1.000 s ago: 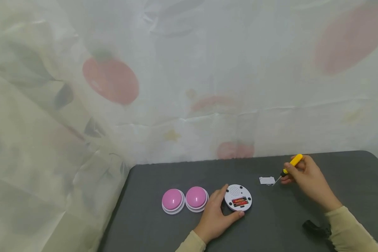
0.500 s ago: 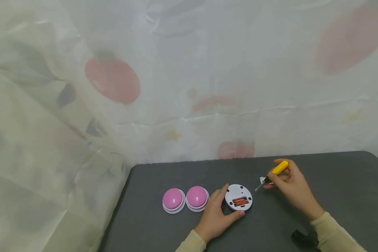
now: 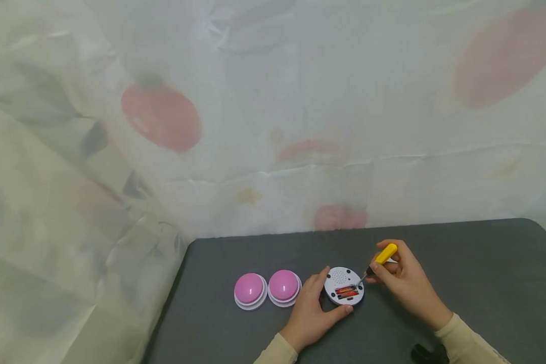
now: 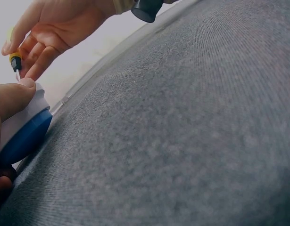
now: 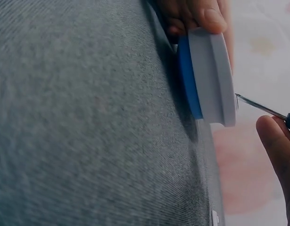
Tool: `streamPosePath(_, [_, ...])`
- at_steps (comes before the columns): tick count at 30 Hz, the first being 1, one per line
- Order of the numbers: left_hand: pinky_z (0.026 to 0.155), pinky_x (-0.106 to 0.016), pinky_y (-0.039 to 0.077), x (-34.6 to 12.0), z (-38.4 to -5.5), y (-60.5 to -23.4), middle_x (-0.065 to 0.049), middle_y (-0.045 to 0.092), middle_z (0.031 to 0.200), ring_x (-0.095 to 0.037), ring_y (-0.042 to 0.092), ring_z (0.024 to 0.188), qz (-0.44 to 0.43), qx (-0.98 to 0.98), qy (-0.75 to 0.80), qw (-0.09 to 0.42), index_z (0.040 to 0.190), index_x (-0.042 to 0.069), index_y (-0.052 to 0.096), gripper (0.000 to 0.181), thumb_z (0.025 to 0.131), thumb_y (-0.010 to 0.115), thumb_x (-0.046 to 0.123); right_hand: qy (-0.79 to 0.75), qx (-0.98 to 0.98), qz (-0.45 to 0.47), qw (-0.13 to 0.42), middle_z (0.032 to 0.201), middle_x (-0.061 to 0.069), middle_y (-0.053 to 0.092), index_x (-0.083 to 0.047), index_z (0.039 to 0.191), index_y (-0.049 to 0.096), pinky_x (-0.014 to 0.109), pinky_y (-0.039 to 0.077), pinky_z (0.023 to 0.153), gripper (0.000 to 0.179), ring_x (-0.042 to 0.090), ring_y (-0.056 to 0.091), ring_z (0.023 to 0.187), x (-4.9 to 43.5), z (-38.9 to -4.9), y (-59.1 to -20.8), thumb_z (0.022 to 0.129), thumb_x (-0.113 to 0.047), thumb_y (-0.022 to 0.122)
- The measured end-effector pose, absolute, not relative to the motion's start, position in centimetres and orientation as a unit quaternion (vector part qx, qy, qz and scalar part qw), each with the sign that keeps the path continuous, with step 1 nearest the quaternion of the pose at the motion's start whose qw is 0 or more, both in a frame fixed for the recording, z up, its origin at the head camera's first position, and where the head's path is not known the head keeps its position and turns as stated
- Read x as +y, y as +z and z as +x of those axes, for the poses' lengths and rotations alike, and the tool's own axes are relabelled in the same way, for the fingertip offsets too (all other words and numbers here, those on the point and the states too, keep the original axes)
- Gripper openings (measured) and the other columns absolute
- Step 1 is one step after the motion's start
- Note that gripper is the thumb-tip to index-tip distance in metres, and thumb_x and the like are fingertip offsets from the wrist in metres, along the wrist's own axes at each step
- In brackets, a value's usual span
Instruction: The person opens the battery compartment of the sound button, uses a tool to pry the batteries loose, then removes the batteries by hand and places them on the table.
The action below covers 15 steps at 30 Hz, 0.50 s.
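Observation:
A round white push button (image 3: 340, 276) lies upside down on the dark table; its blue dome (image 5: 187, 75) faces the tabletop in the right wrist view. In its open battery compartment sit two red batteries (image 3: 347, 292). My left hand (image 3: 310, 314) grips the button by its rim, thumb at the near edge and fingers at the far left. My right hand (image 3: 407, 280) pinches a screwdriver (image 3: 385, 254) with a yellow handle and black collar. The screwdriver's tip (image 5: 240, 96) is right at the underside, by the right end of the batteries.
Two push buttons with pink domes, one (image 3: 248, 288) further left and one (image 3: 283, 284) beside my left hand, stand upright. A small white battery cover (image 3: 393, 260) is mostly hidden behind my right hand. A patterned pale curtain (image 3: 273, 192) hangs behind the table (image 3: 482, 263).
My right hand has moved left and toward me with the screwdriver, from near the white cover to the batteries. My left hand and the button have stayed in place.

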<state>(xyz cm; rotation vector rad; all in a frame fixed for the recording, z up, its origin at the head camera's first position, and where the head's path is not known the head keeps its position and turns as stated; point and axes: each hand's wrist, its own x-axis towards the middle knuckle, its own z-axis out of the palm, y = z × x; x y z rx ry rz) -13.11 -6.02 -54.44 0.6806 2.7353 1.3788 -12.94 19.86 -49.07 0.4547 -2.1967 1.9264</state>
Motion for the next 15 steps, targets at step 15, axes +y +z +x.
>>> streamPosePath(15, [0.107,-0.036,0.052,-6.1,-12.8,-54.1,0.003,0.063,0.140,-0.008,0.057,0.124,0.214,0.869,0.447,-0.001,0.165,0.010,0.047,0.099,0.089,0.089,0.057,0.689,-0.694,0.179,0.103,0.112,0.030,0.051,0.007,0.130,0.040,0.042,0.065,0.077,0.029,0.026,0.074,0.095,19.3,-12.7,-50.6,0.108,0.011,0.058])
